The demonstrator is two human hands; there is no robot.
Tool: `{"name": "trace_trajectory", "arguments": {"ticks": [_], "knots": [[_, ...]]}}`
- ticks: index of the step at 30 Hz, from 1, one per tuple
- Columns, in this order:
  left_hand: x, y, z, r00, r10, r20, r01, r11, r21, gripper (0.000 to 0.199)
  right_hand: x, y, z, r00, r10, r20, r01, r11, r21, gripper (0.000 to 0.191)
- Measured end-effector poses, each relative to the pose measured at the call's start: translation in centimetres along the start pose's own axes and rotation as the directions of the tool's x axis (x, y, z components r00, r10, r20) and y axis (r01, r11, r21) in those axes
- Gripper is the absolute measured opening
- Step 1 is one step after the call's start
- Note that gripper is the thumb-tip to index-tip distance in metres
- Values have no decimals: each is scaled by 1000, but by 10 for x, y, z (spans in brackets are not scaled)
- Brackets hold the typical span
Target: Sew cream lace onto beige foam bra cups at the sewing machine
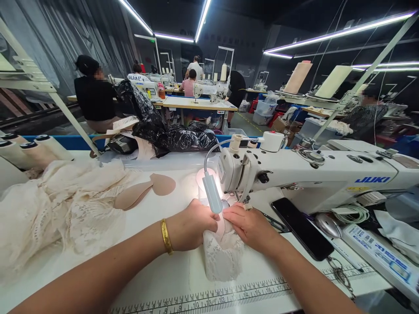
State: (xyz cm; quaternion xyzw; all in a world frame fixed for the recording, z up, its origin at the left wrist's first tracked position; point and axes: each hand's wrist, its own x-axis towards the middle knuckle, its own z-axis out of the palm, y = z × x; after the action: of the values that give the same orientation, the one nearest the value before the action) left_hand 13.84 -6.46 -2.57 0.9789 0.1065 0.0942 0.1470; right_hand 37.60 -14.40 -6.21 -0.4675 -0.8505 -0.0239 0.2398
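A piece of cream lace fabric lies under the needle end of a white sewing machine, its loose end hanging toward me. My left hand, with a gold bangle at the wrist, is closed on the fabric's left side, thumb on top. On the right side, my right hand rests with fingers stretched flat over the cloth, close to the presser foot. A small lamp on a bendy neck lights the spot and partly hides the cloth. The needle tip is hidden.
Heaped lace and beige cup pads lie left. Right are a phone, scissors and a white box. A printed ruler runs along the front. Black plastic bags sit behind; several people work beyond.
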Motion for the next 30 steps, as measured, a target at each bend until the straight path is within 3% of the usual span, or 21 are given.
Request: {"name": "trace_trajectory", "arguments": {"ticks": [6, 12, 20, 26, 30], "knots": [[4, -8, -12, 1000, -5, 11, 4, 999, 42, 26, 0, 1, -2, 1000, -12, 27, 11, 999, 51, 31], [3, -5, -10, 999, 44, 27, -47, 990, 135, 35, 0, -2, -5, 998, -56, 25, 54, 995, 86, 30], [3, -6, -9, 999, 34, -23, -30, 987, 158, 43, -2, 3, -3, 998, 20, 67, -21, 1000, 21, 27], [8, -15, -11, 999, -26, -29, 29, 992, 127, 27, -2, 5, -8, 995, 93, -24, -94, 994, -55, 30], [10, -20, -8, 998, -32, -54, 38, 994, 106, 21, 4, 5, -12, 987, 128, -101, -124, 991, 50, 32]]}}
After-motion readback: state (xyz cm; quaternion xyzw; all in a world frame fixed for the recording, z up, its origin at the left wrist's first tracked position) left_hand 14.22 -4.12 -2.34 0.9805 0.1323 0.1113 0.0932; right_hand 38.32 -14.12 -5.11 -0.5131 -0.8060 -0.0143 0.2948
